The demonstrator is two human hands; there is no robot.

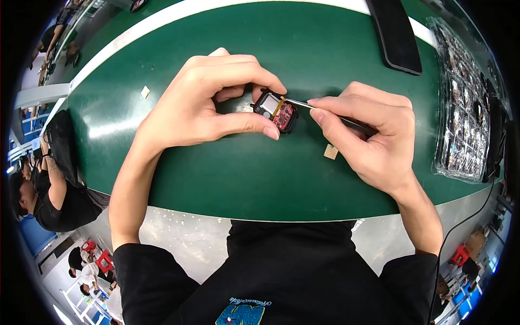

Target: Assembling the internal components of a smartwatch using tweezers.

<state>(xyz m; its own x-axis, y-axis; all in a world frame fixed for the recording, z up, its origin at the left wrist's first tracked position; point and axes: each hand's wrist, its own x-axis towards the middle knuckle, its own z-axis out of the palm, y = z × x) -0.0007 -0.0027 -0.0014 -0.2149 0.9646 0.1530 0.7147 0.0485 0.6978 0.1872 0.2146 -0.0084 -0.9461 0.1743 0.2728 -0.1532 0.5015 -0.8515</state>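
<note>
Left fingers (245,123) straddle device (275,112), right fingers (355,104) pinch tool (297,103)

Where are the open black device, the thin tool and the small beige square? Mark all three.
Open black device (281,115): head view, on its red board.
Thin tool (299,103): head view, on its metal shaft.
Small beige square (330,153): head view, on its middle.

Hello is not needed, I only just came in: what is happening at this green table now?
A person's left hand holds a small open black case with a red circuit board inside, above the green table. The right hand holds a thin metal tool, its tip at the yellow strip in the case; whether it touches is unclear. Clear plastic packaging with many small parts lies at the table's right side.
</note>
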